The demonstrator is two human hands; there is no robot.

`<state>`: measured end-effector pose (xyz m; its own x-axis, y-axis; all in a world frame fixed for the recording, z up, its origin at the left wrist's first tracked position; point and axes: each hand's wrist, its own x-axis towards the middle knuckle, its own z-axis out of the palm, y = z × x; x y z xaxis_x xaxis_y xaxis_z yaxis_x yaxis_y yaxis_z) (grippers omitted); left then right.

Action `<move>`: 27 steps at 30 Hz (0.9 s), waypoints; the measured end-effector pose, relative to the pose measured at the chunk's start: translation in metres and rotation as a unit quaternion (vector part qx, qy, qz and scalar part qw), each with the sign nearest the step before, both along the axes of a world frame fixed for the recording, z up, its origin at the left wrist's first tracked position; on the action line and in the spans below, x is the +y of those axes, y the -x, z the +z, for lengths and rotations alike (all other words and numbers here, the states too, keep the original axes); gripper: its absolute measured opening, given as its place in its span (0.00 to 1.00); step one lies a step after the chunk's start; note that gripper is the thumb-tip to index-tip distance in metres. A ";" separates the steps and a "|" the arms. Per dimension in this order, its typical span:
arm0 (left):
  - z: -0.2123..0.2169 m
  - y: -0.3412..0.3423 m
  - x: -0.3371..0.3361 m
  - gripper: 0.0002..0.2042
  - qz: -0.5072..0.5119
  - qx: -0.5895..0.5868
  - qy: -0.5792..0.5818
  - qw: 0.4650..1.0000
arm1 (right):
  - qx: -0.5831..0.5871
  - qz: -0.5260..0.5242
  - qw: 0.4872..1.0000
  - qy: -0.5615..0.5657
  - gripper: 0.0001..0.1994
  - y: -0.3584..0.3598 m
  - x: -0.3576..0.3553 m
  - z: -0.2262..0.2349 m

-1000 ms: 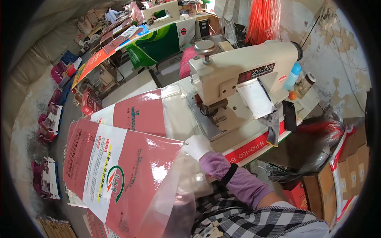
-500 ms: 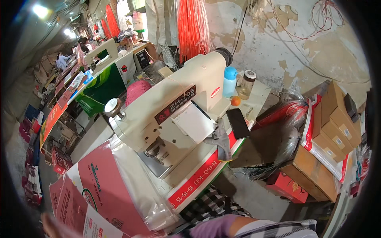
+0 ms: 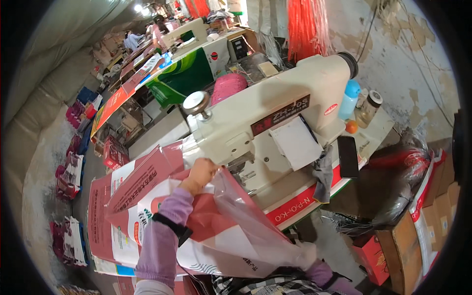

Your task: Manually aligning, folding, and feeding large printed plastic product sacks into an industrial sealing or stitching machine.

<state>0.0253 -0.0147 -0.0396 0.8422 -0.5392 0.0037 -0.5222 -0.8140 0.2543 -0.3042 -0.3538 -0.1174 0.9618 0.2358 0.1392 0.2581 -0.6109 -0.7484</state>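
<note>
A pink-and-white printed sack (image 3: 211, 219) with a clear plastic liner at its mouth lies spread in front of a cream sewing machine (image 3: 319, 73). My left hand (image 3: 200, 176) grips the liner edge of the sack close to the machine's needle and presser foot (image 3: 248, 176), fingers closed in a pinch. Near the front edge my right hand (image 3: 306, 255), slightly blurred, holds the opposite corner of the same sack mouth. Between both hands the translucent edge is stretched. More printed sacks (image 3: 98, 211) lie beneath it and to the left.
A notepad (image 3: 296, 142) leans on the machine, beside a grey cloth (image 3: 323, 179) and a black phone (image 3: 347, 157). Behind stand a blue bottle (image 3: 349, 101), a jar (image 3: 368, 109) and an orange fruit (image 3: 351, 127). Cardboard boxes (image 3: 400, 246) stand right; other people work far left.
The view has swung left. Both my hands have come in over the table and now hold a sack by its mouth, stretched before the machine.
</note>
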 end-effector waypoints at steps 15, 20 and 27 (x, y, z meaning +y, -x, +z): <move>0.086 0.154 -0.065 0.26 -0.268 0.266 -0.142 0.915 | 0.051 -0.050 0.990 -0.122 0.21 -0.091 0.089 0.012; 0.120 0.159 0.067 0.27 -0.178 0.094 -0.170 0.965 | -0.010 -0.042 0.998 -0.039 0.18 -0.182 0.130 0.025; 0.080 0.301 0.000 0.15 0.110 0.538 0.233 0.803 | 0.273 0.029 0.752 -0.599 0.18 -0.119 0.200 0.000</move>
